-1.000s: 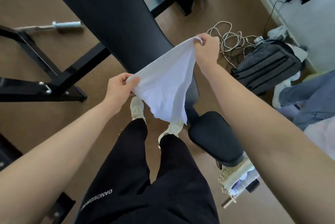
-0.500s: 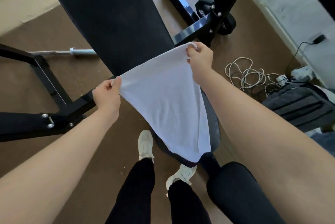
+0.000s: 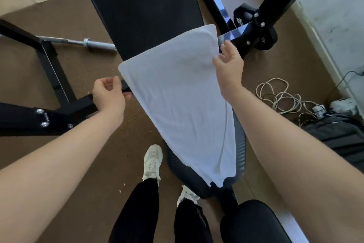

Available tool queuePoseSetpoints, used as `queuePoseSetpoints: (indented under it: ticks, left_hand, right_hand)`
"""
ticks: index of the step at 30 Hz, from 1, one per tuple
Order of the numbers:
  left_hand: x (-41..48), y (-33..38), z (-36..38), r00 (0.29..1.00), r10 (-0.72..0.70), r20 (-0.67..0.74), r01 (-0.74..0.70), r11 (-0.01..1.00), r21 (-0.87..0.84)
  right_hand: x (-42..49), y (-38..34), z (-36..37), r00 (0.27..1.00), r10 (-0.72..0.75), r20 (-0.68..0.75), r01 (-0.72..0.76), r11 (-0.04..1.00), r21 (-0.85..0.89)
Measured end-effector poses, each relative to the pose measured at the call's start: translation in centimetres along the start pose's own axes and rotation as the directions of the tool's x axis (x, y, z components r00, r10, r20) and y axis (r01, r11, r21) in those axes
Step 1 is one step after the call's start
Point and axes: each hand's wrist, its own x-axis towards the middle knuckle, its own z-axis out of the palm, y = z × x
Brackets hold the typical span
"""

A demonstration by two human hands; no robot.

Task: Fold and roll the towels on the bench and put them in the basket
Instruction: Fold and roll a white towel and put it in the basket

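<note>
Lying spread on the black bench (image 3: 141,6), the white towel (image 3: 177,105) runs from a wide end near the picture's centre down to a narrower tip at 5 o'clock, where it hangs just over the pad's near edge. Its surface is mostly flat, with soft creases along its length.

At 3 o'clock of the towel, the right hand (image 3: 229,67) rests against the upper right edge with its fingers loosely spread and nothing clasped in them; the grip is released. At 9 o'clock of the towel, the left hand (image 3: 109,95) sits just beside the left edge, its fingers loosely curled round nothing, one fingertip close to the cloth or just touching it, which I cannot tell.

Below the towel, at 6 o'clock, stand the person's white shoes (image 3: 152,162) and black trouser legs on the brown floor (image 3: 69,16). A black roller pad (image 3: 254,223) sits at 5 o'clock in the lower corner.

Farther out, a black steel frame (image 3: 53,77) crosses the floor at 9 o'clock, and a silver barbell (image 3: 94,42) lies behind it at 10 o'clock. At 1 o'clock a black dumbbell (image 3: 266,36) sits by the frame's upright. At 3 o'clock a tangle of white cables (image 3: 279,95) lies on the floor, with a dark bag (image 3: 338,134) just beyond it.
</note>
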Motion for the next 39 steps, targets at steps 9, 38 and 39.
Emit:
queuePoseSetpoints:
  ticks: [9, 38, 39]
  left_hand:
    - [-11.4, -12.3, 0.8, 0.969, -0.237, 0.074, 0.234, 0.971, 0.052]
    - [-22.9, -27.8, 3.7, 0.941, -0.293, 0.168, 0.227, 0.917, 0.328]
    - [-23.0, -28.3, 3.7, 0.925, -0.343, 0.161, 0.283, 0.908, 0.308]
  right_hand:
    - [-10.1, 11.6, -5.3, 0.995, 0.038, -0.092, -0.064, 0.953, -0.297]
    - [-15.5, 24.5, -19.2, 0.925, 0.366, 0.105, -0.178, 0.659, -0.73]
    - [-15.6, 24.6, -19.3, 0.927, 0.37, 0.068, -0.228, 0.697, -0.68]
